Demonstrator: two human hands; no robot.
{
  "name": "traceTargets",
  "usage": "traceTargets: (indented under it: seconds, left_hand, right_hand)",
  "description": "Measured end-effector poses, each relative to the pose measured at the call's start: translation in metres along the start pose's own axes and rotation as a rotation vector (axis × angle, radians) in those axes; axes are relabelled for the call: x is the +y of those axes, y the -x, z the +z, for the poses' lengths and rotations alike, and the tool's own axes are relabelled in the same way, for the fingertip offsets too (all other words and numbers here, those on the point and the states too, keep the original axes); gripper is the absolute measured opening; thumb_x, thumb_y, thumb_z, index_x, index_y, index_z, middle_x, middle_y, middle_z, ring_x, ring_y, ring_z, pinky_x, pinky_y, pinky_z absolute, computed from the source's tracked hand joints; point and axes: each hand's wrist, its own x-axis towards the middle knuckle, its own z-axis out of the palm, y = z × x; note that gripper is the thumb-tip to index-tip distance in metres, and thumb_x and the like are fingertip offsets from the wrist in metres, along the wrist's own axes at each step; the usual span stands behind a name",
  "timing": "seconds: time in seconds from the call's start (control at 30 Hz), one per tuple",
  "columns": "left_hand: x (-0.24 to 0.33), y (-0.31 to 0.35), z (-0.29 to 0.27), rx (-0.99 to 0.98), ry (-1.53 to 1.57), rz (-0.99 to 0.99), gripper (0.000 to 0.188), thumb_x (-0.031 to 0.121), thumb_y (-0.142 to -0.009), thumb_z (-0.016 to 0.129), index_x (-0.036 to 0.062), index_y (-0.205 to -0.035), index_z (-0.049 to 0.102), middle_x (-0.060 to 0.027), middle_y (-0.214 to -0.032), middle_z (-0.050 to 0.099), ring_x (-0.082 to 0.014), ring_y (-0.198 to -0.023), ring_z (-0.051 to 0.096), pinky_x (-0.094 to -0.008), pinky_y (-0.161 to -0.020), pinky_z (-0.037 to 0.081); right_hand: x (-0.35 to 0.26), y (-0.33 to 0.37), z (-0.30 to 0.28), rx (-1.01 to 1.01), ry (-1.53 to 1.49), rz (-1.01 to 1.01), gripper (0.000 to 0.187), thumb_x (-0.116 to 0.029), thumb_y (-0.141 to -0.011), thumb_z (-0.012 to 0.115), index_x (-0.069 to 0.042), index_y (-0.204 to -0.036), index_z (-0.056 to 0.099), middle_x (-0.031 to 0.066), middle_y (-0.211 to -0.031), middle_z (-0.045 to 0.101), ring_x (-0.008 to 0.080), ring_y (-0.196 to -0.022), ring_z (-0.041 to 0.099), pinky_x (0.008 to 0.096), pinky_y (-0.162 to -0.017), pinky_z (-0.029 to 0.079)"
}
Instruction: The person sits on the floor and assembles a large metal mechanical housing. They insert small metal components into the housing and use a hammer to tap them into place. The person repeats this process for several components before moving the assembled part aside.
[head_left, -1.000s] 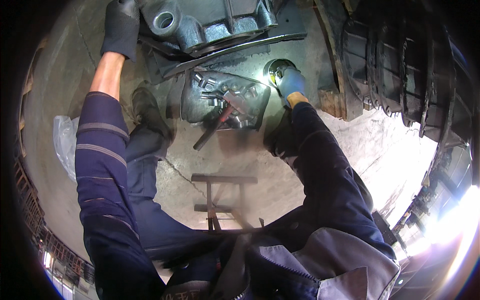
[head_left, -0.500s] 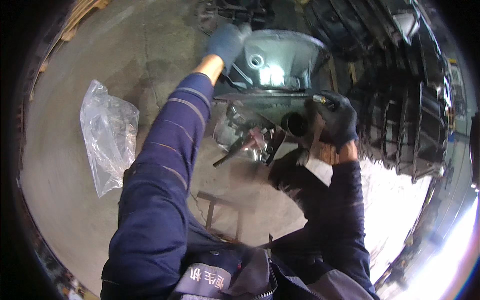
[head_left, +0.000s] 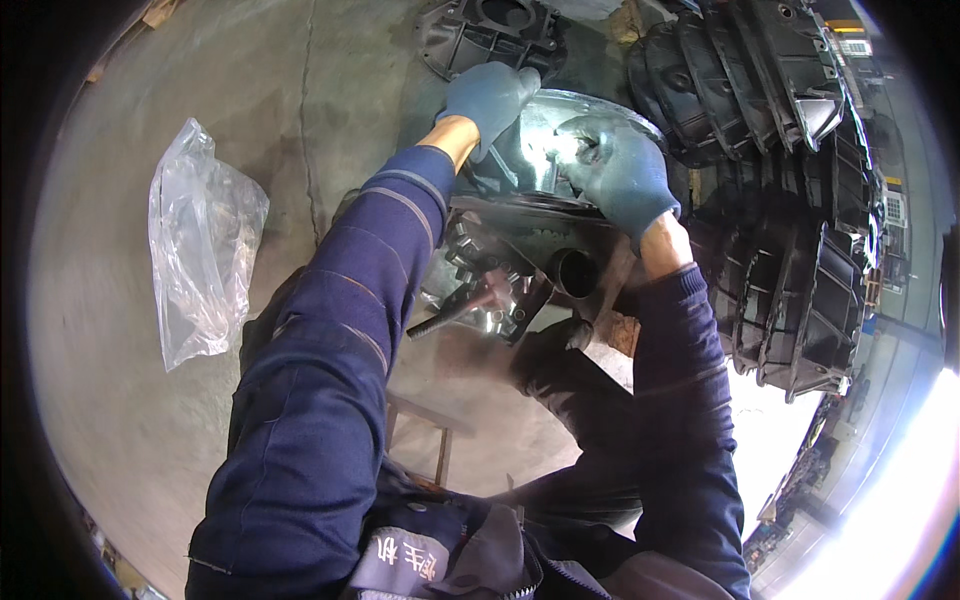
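Observation:
A pale metal bell-shaped housing (head_left: 600,104) stands in front of me, brightly lit inside. My left hand (head_left: 488,104), in a blue-grey glove, is closed on its left rim. A thin metal rod (head_left: 503,165) shows just below that hand. Inside the housing, my gloved right hand (head_left: 622,172) reaches in with fingers pinched near the bright spot. Glare hides what those fingers hold. Below the housing lie a hammer (head_left: 487,292) with a dark handle and several metal fittings (head_left: 463,243). Right of them is a dark round opening (head_left: 575,272).
Black ribbed housings (head_left: 790,300) are stacked along the right. Another dark casting (head_left: 490,45) lies on the floor beyond my left hand. A clear plastic bag (head_left: 205,250) is on the floor at left. A metal frame (head_left: 443,455) stands close to me.
My right hand has moved up and left from beside the round opening into the housing, carrying a small shiny piece seen earlier. My left hand stays on the rim. The view has shifted slightly.

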Motion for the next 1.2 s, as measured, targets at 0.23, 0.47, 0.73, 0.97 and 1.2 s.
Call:
traceTargets:
  seconds: [0.23,0.47,0.73,0.97,1.2]
  left_hand:
    - [-0.003,-0.004,0.005,0.023,0.032,0.003,0.056,0.047,-0.096,0.046,-0.0001,-0.101,0.076,-0.0288,-0.108,0.071,-0.0462,-0.103,0.068,-0.0531,-0.092,0.051]
    - [-0.008,-0.008,0.011,0.053,-0.002,0.052,0.056,0.046,-0.095,0.044,-0.0002,-0.097,0.076,-0.0278,-0.103,0.072,-0.0461,-0.099,0.069,-0.0533,-0.090,0.052]
    - [-0.008,-0.009,0.012,0.037,-0.009,0.057,0.056,0.045,-0.096,0.043,0.0003,-0.095,0.076,-0.0275,-0.100,0.072,-0.0458,-0.097,0.070,-0.0536,-0.089,0.052]
    - [-0.009,-0.008,0.012,0.048,0.001,0.088,0.059,0.046,-0.097,0.041,-0.0026,-0.094,0.074,-0.0304,-0.095,0.070,-0.0474,-0.094,0.069,-0.0538,-0.088,0.051]
    - [-0.009,-0.008,0.012,0.040,-0.030,0.088,0.054,0.044,-0.097,0.043,0.0009,-0.097,0.076,-0.0273,-0.102,0.072,-0.0460,-0.099,0.069,-0.0534,-0.090,0.052]
  right_hand:
    - [0.000,-0.017,0.015,-0.081,0.186,-0.009,0.041,-0.035,-0.082,0.080,-0.015,-0.118,0.076,0.0136,-0.094,0.075,0.0258,-0.083,0.072,0.0381,-0.079,0.057]
    - [-0.003,-0.024,0.018,-0.131,0.301,0.044,0.041,-0.039,-0.082,0.077,-0.016,-0.116,0.077,0.0160,-0.104,0.076,0.0352,-0.095,0.073,0.0436,-0.084,0.056]
    - [-0.010,-0.023,0.018,-0.082,0.303,-0.027,0.039,-0.040,-0.085,0.071,-0.009,-0.108,0.078,0.0195,-0.106,0.075,0.0382,-0.097,0.072,0.0471,-0.085,0.057]
    - [-0.019,-0.027,0.014,-0.167,0.367,0.020,0.041,-0.043,-0.086,0.070,-0.007,-0.105,0.078,0.0195,-0.105,0.075,0.0385,-0.097,0.072,0.0475,-0.085,0.057]
    - [-0.018,-0.025,0.019,-0.112,0.307,-0.007,0.044,-0.046,-0.086,0.072,-0.008,-0.108,0.077,0.0194,-0.106,0.075,0.0370,-0.098,0.072,0.0465,-0.086,0.057]
